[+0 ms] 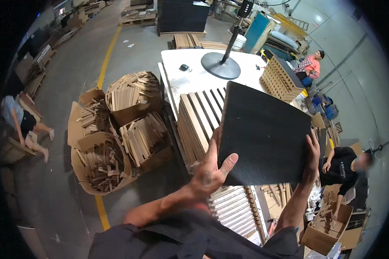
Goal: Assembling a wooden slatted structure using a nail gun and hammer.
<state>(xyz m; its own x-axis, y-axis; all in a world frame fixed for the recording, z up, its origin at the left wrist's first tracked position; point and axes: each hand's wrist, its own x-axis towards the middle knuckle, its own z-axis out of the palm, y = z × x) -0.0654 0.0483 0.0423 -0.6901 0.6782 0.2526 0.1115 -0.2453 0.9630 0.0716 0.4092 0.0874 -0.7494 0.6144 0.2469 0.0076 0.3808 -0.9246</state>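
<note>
A flat black rectangular panel (pixel 268 134) is held up in front of me, tilted, between both hands. My left hand (pixel 212 170) grips its lower left edge, thumb lying on the black face and fingers behind. At the opposite edge, my right hand (pixel 312 149) is closed round the side, its fingertips showing there. Behind the panel, a stack of slatted wooden pieces (pixel 194 116) stands on the white table (pixel 173 77); the panel covers part of it. Below the panel is a white slotted rack or jig (pixel 233 209) with a wooden toothed strip along its side.
Cardboard boxes full of wood strips (pixel 101 166) stand on the floor at left. A round-based black stand (pixel 220 64) and a crate-like slatted stack (pixel 281 77) are on the table. One co-worker (pixel 341 168) reaches into a carton (pixel 328 228) at right; others sit farther off.
</note>
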